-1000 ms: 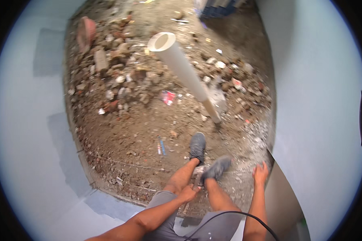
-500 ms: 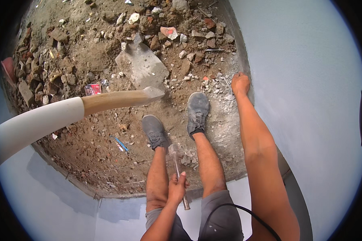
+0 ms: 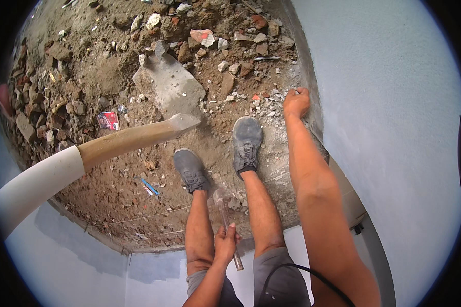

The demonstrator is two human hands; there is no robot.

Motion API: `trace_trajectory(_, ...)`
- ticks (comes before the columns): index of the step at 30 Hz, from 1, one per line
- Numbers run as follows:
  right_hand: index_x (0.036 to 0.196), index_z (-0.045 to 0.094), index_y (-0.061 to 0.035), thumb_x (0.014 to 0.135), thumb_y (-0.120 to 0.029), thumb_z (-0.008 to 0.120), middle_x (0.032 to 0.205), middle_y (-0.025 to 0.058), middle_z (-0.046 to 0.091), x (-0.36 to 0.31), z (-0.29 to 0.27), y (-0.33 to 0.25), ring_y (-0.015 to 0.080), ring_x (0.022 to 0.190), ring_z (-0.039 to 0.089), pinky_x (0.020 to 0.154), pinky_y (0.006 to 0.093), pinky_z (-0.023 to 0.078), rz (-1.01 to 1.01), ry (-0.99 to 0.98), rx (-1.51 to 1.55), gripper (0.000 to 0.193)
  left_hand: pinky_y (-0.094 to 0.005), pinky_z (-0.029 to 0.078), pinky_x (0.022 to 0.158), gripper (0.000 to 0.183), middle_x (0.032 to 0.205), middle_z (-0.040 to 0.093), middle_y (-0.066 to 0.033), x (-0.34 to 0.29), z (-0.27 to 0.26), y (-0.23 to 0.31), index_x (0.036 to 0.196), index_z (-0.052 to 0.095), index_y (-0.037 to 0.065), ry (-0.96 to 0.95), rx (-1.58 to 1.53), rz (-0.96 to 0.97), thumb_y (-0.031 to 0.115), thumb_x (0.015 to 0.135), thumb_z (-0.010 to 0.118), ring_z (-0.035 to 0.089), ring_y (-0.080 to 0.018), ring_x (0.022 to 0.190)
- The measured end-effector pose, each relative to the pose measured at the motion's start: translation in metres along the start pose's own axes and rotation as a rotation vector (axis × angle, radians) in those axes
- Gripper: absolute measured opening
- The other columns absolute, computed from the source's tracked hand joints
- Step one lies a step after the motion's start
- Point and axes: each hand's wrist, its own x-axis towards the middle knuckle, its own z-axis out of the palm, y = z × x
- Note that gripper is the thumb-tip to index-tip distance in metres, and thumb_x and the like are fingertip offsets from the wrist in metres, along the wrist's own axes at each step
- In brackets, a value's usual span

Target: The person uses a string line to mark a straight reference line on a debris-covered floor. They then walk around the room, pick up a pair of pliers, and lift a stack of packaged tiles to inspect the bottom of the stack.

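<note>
Left hand wraps round the shaft of a hammer-like tool that shows between the lower legs, while the right hand curls beside grey rubble near the pale-blue wall, whether around anything I cannot tell.

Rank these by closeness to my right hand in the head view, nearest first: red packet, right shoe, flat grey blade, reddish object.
From your right hand:
1. Right shoe, left and slightly below.
2. Flat grey blade, left, upper middle.
3. Red packet, farther left on the dirt.
4. Reddish object, far left rim.
</note>
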Motion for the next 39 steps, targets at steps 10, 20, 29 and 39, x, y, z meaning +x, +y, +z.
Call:
trace_trajectory(10,0.11,0.052,-0.0058,0.091,-0.023,0.054,0.091,0.0263,0.067,-0.017,-0.011,-0.024,0.0425,0.089,0.065,0.078,0.0502,0.049,-0.009,-0.029,-0.052,0.026,-0.0246,0.044,0.054,0.027,0.064,0.056,-0.0025,-0.003,0.001,0.001,0.082,0.049,0.008,-0.016,0.038,0.024,0.03,0.095,0.059,0.056,-0.0119,0.055)
trace_trajectory(20,0.099,0.057,-0.005,0.082,-0.023,0.063,0.09,0.024,0.067,0.009,-0.005,-0.009,0.0411,0.088,0.065,0.078,0.0476,0.05,-0.07,-0.136,0.0,0.025,-0.0244,0.043,0.054,0.026,0.064,0.056,-0.0022,-0.001,0.005,0.001,0.084,0.05,0.009,-0.038,0.044,0.003,0.03,0.095,0.06,0.056,-0.0116,0.056)
trace_trajectory(29,0.103,0.056,-0.0017,0.081,-0.015,0.063,0.086,0.019,0.063,0.006,0.007,-0.023,0.0383,0.085,0.063,0.081,0.0429,0.049,-0.171,-0.212,0.097,0.027,-0.0245,0.044,0.053,0.025,0.064,0.056,-0.0022,-0.001,0.007,0.002,0.084,0.05,0.009,-0.047,0.021,-0.002,0.029,0.094,0.06,0.056,-0.0118,0.055)
trace_trajectory(39,0.14,0.033,-0.005,0.083,-0.011,0.058,0.085,0.0165,0.063,0.018,-0.002,-0.05,0.0328,0.086,0.065,0.083,0.0418,0.05,-0.327,-0.436,0.147,0.063,-0.0245,0.045,0.053,0.025,0.063,0.056,-0.0024,0.0,0.005,0.004,0.082,0.05,0.008,-0.064,0.038,0.017,0.027,0.094,0.06,0.055,-0.012,0.054)
